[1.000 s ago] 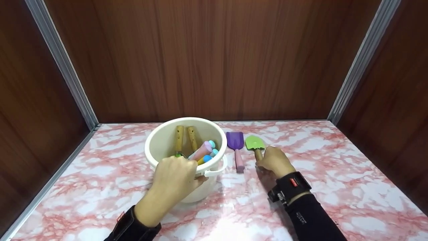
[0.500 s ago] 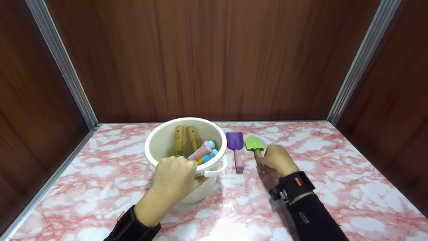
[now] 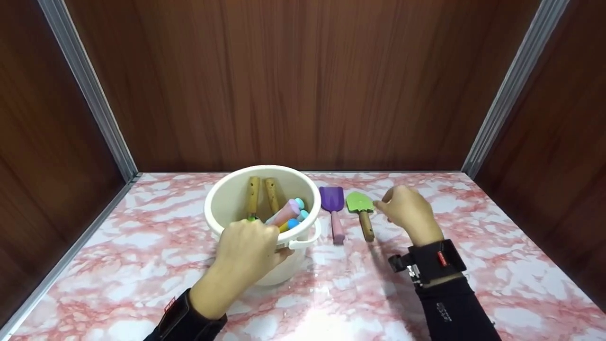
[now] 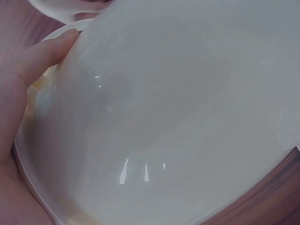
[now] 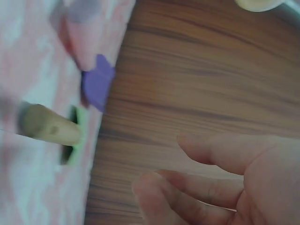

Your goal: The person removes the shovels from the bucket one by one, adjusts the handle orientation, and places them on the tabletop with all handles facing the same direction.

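bucket [image 3: 227, 203] gripped at the rim, right hand [image 3: 406, 210] holding nothing

brown wood-grain walls [image 3: 303, 85] stand around a table [image 3: 142, 293] with a pink-and-white marbled top. the cream bucket stands on it, a little left of the middle. the left hand [image 3: 248, 246] is curled over its near rim, thumb against the outside. the right hand is above the table near the green shovel [image 3: 360, 202], apart from it, with fingers loosely bent and a gap between them and the thumb. the purple shovel [image 3: 333, 199] lies between the bucket and the green shovel; both blades point toward the back. inside the bucket are two wooden handles [image 3: 253, 196], a pink handle [image 3: 286, 213] and a blue-tipped yellow one.
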`<state>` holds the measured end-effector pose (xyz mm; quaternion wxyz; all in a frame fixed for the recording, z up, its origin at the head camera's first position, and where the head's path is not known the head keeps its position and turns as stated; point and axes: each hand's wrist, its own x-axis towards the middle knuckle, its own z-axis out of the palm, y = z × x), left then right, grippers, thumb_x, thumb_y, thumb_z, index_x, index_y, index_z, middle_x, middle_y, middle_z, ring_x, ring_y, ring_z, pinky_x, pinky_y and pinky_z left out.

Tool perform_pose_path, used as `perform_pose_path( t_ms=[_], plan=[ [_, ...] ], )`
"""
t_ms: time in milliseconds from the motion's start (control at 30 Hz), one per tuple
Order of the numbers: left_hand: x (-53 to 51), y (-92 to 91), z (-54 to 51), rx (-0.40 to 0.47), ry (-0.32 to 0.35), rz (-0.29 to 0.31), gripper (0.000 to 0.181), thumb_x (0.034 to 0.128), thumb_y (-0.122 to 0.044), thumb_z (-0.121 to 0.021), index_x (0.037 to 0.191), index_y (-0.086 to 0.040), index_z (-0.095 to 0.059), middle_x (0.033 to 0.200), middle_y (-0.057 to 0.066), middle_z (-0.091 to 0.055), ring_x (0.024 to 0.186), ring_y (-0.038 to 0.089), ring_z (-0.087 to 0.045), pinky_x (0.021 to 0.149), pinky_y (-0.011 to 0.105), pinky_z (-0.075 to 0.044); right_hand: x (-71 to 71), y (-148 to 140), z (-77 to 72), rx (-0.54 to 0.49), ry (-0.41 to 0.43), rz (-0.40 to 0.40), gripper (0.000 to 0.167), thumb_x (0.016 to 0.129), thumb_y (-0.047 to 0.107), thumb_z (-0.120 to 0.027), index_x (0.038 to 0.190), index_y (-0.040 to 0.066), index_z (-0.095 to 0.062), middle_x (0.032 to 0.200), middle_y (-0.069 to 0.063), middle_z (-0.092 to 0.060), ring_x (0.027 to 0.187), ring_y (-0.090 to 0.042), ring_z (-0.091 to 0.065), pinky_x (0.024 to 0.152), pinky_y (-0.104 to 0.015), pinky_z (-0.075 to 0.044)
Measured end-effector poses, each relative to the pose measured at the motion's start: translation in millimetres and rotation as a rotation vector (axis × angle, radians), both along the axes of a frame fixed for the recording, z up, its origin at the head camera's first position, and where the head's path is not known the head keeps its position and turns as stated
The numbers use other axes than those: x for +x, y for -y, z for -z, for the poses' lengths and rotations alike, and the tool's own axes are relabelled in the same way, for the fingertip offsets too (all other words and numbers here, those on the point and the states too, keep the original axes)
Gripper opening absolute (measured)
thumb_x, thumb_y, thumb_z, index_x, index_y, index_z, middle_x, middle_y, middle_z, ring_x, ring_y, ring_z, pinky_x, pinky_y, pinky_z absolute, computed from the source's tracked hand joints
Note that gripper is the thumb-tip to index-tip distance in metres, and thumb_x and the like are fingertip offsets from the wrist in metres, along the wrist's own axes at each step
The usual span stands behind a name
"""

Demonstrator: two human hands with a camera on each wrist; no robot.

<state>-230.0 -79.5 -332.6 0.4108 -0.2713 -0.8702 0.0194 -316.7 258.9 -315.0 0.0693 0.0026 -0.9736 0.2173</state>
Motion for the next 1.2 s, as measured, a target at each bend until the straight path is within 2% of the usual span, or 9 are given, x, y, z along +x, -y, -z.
perform_pose_path(
  t_ms=[133, 200, 433, 567, 700, 867, 1000, 1133, 1200],
  plan=[
    [0.0, 0.4, 0.0, 0.0, 0.002, 0.003, 0.052, 0.066, -0.052, -0.098, 0.057, -0.016, -0.061, 0.049, 0.002, -0.051, 0.043, 0.022, -0.053, 0.04, 0.039, -0.042, 14.6, 8.7, -15.3, 0.019, -0.126, 0.012, 0.035, 0.099, 0.032, -0.072, 0.112, 0.0, -0.079, 0.108, -0.02, -0.078, 0.095, -0.037, -0.074, 0.08, -0.057, -0.056],
    [0.4, 1.2, 0.1, 0.0, 0.006, 0.004, 0.052, 0.0663, -0.051, -0.098, 0.058, -0.015, -0.062, 0.049, 0.001, -0.051, 0.043, 0.022, -0.053, 0.04, 0.038, -0.042, 23.7, 16.0, -22.9, 0.016, -0.184, 0.001, 0.033, 0.099, 0.031, -0.073, 0.111, 0.001, -0.081, 0.11, -0.02, -0.078, 0.096, -0.037, -0.075, 0.077, -0.056, -0.057],
    [2.4, 3.2, -0.9, -0.007, 0.022, -0.01, 0.052, 0.0668, -0.052, -0.098, 0.058, -0.015, -0.062, 0.049, 0.002, -0.049, 0.042, 0.022, -0.051, 0.04, 0.039, -0.041, 56.6, 46.0, -44.6, -0.025, -0.36, -0.062, 0.025, 0.098, 0.028, -0.075, 0.105, 0.005, -0.083, 0.094, -0.013, -0.08, 0.085, -0.029, -0.077, 0.073, -0.051, -0.058],
    [1.6, 2.0, -1.6, -0.007, 0.015, 0.002, 0.052, 0.0672, -0.052, -0.097, 0.058, -0.015, -0.06, 0.049, 0.001, -0.049, 0.042, 0.022, -0.051, 0.04, 0.039, -0.041, 63.9, 64.7, -52.3, -0.004, -0.407, -0.133, 0.023, 0.095, 0.031, -0.08, 0.101, 0.009, -0.083, 0.086, -0.006, -0.08, 0.08, -0.024, -0.075, 0.073, -0.048, -0.057],
    [1.8, 2.2, -1.7, 0.002, 0.015, -0.004, 0.053, 0.0668, -0.051, -0.098, 0.057, -0.016, -0.059, 0.049, 0.002, -0.049, 0.042, 0.022, -0.05, 0.04, 0.039, -0.041, 59.6, 90.0, -61.8, 0.058, -0.385, -0.225, 0.027, 0.092, 0.037, -0.083, 0.104, 0.013, -0.083, 0.086, 0.0, -0.079, 0.078, -0.019, -0.074, 0.07, -0.044, -0.057],
    [0.9, 0.4, -2.6, -0.004, 0.018, -0.001, 0.052, 0.0658, -0.053, -0.098, 0.059, -0.015, -0.063, 0.05, 0.003, -0.053, 0.044, 0.023, -0.055, 0.041, 0.04, -0.042, 45.4, 117.8, -77.5, 0.153, -0.384, -0.385, 0.027, 0.093, 0.036, -0.083, 0.104, 0.01, -0.083, 0.09, -0.001, -0.08, 0.078, -0.018, -0.073, 0.07, -0.041, -0.059],
    [-0.8, -2.0, -3.6, -0.01, 0.024, 0.0, 0.052, 0.0664, -0.054, -0.098, 0.06, -0.016, -0.063, 0.05, 0.002, -0.052, 0.044, 0.023, -0.055, 0.04, 0.039, -0.041, 28.7, 138.7, -86.8, 0.241, -0.284, -0.477, 0.024, 0.095, 0.033, -0.081, 0.101, 0.01, -0.083, 0.092, -0.001, -0.079, 0.08, -0.018, -0.072, 0.072, -0.04, -0.06],
    [-0.7, -1.4, -3.0, -0.01, 0.03, -0.006, 0.055, 0.0663, -0.054, -0.098, 0.058, -0.017, -0.058, 0.049, 0.0, -0.05, 0.043, 0.022, -0.052, 0.04, 0.039, -0.04, 15.6, 159.4, -84.5, 0.323, -0.201, -0.574, 0.015, 0.095, 0.025, -0.078, 0.098, 0.012, -0.083, 0.092, -0.001, -0.079, 0.081, -0.018, -0.072, 0.075, -0.04, -0.06],
    [-0.1, -0.5, -2.6, -0.008, 0.037, -0.008, 0.056, 0.066, -0.054, -0.098, 0.057, -0.017, -0.057, 0.049, 0.001, -0.05, 0.043, 0.022, -0.052, 0.04, 0.039, -0.04, 12.9, 168.8, -81.8, 0.365, -0.175, -0.616, 0.01, 0.096, 0.017, -0.074, 0.094, 0.01, -0.081, 0.084, 0.001, -0.074, 0.075, -0.017, -0.067, 0.071, -0.037, -0.057]
  ],
)
